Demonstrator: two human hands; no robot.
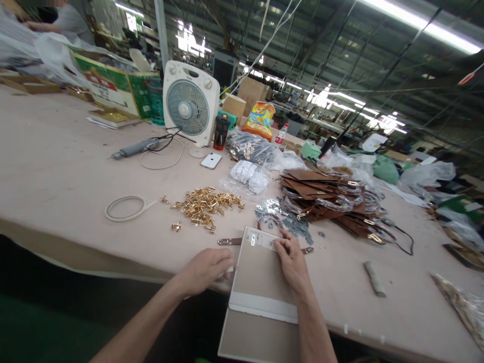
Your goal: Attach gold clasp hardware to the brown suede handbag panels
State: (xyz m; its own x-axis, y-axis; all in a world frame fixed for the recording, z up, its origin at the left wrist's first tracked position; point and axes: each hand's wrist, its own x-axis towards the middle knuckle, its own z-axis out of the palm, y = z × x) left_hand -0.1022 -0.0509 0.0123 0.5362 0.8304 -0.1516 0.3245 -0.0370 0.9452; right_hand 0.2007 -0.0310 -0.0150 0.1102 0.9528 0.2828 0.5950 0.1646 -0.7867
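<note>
Board (260,272) at near table edge, long axis running away from person, lower end overhanging. Left hand (206,269) curled round its left edge. Right hand (293,262) on top end, fingertips bent down — pinching or only pressing, cannot tell. Strap (229,241) crosswise at top end, partly hidden. Gold fittings (206,204) beyond left; brown stack (321,194) beyond right.

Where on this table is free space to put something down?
Bare table lies left of the tape ring, before the grey tool. Another patch lies between the right hand and the grey roll. Crowded: gold clasps and brown leather stack.
</note>
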